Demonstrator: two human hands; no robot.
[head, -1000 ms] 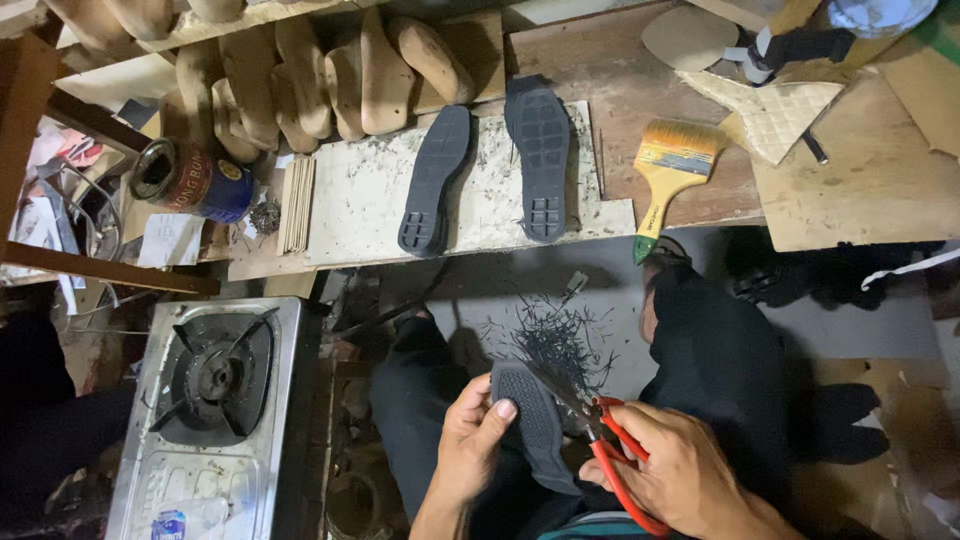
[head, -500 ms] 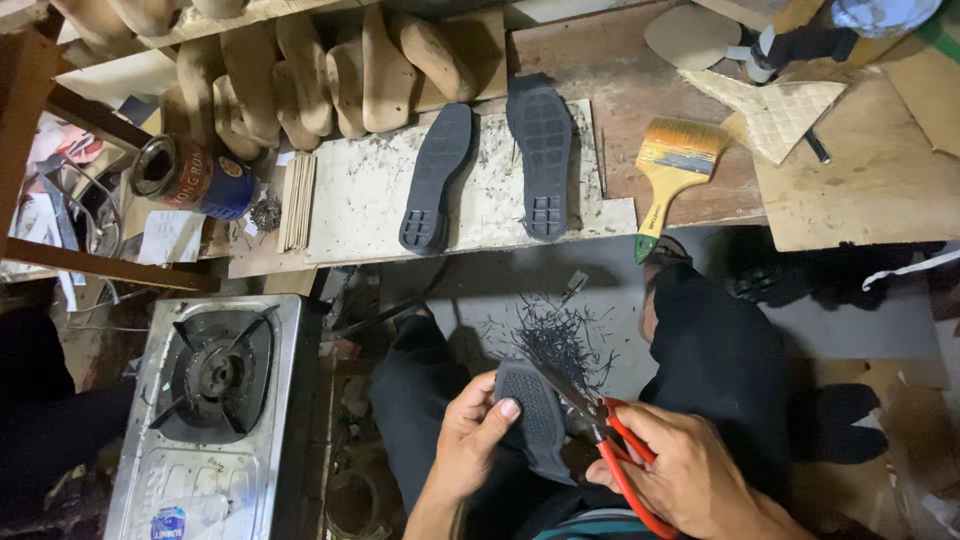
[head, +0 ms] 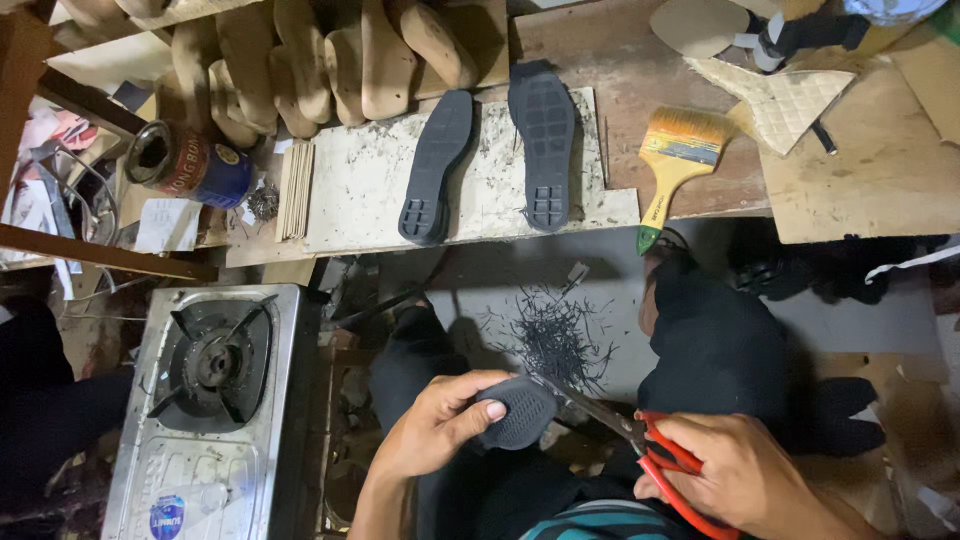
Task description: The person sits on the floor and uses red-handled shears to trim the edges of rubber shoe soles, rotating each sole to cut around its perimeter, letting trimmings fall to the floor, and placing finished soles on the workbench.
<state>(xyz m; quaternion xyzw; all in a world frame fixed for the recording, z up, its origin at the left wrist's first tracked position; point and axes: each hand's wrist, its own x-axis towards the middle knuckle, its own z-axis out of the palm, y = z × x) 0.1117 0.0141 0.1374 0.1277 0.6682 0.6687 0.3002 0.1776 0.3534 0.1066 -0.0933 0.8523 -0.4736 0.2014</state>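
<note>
1. The left hand (head: 440,430) is closed around a dark rubber sole (head: 515,412), thumb across its textured face, fingers wrapped behind. The sole is held low in the frame, between the person's knees.
2. The right hand (head: 740,475) is closed around the red handles of the scissors (head: 625,435). The blades point up and left, and their tips meet the right edge of the sole. The blades look nearly closed; the exact gap cannot be told.
3. A pile of thin dark trimmings (head: 555,335) lies on the grey floor just above the sole, between the legs.
4. The workbench (head: 370,190) spans the upper frame. Two more dark soles lie on its pale board: one (head: 435,165) tilted, tread side down, and one (head: 542,140) upright beside it, tread side up. They are near each other but apart.
5. A paintbrush (head: 675,165) with a yellow handle lies right of the board, bristles pointing up.
6. A row of wooden lasts (head: 330,55) leans along the back of the bench.
7. An open tin can (head: 185,160) lies on its side at the bench's left end.
8. A single-burner gas stove (head: 210,390) stands at lower left, well apart from the left hand.
</note>
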